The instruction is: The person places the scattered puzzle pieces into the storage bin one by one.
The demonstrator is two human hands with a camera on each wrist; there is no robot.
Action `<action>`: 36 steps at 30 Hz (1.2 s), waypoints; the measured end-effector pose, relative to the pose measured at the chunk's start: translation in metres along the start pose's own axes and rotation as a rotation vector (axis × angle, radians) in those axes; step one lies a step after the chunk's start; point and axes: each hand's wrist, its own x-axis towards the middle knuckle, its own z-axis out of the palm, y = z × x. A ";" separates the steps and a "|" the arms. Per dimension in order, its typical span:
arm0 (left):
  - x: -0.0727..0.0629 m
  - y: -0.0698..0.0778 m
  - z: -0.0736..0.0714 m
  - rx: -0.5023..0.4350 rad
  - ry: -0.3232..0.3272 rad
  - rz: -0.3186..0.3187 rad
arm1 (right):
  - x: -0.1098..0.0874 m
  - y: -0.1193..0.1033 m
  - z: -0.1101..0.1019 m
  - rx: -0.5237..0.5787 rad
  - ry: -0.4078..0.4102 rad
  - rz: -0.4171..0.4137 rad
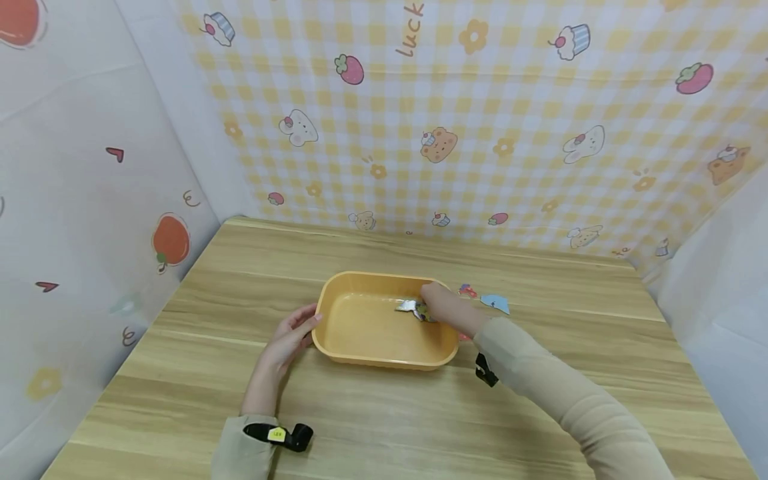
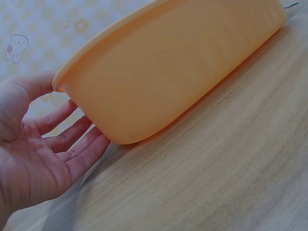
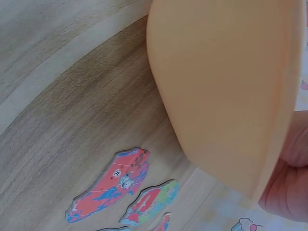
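A yellow plastic basin stands on the wooden table. At its left end my left hand holds it, thumb over the rim and fingers against the outer wall. My right hand reaches over the right rim into the basin, its fingers largely hidden behind the wall in the right wrist view. Close by its fingertips is a patterned puzzle piece, beside a shiny silvery piece on the basin floor. I cannot tell whether the right fingers pinch the patterned piece.
Right of the basin lie flat puzzle pieces: a light blue one, a red and purple one, a long red and blue one and a red and green one. A checked cloth hangs behind the table.
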 end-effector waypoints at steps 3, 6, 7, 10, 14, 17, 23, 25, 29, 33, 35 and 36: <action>0.000 0.001 0.001 0.006 -0.006 0.002 | 0.001 0.003 0.002 0.027 0.011 0.012; 0.000 0.001 0.001 0.012 -0.007 0.001 | 0.000 0.005 0.000 0.077 0.036 0.025; -0.001 0.001 0.001 0.014 -0.007 0.001 | 0.000 0.006 -0.001 0.097 0.050 0.019; -0.002 0.002 0.000 0.014 -0.009 0.004 | -0.002 0.009 -0.007 0.173 0.068 0.003; -0.002 0.003 -0.002 0.020 -0.015 0.010 | -0.004 0.013 -0.015 0.282 0.100 -0.008; -0.002 0.004 -0.004 0.033 -0.018 0.012 | -0.007 0.018 -0.020 0.345 0.171 -0.012; -0.002 0.004 -0.004 0.035 -0.020 0.011 | -0.012 0.034 -0.022 0.414 0.326 -0.004; -0.002 0.004 -0.004 0.030 -0.017 0.007 | -0.014 0.039 -0.023 0.447 0.348 0.011; -0.001 0.004 -0.004 0.035 -0.017 0.002 | -0.017 0.053 -0.024 0.536 0.336 0.072; -0.001 0.003 -0.002 0.032 -0.016 -0.002 | -0.020 0.067 -0.023 0.582 0.313 0.131; -0.001 0.003 -0.001 0.028 -0.015 -0.002 | -0.021 0.074 -0.021 0.566 0.317 0.139; -0.001 0.003 -0.001 0.028 -0.014 -0.002 | -0.022 0.078 -0.020 0.555 0.326 0.139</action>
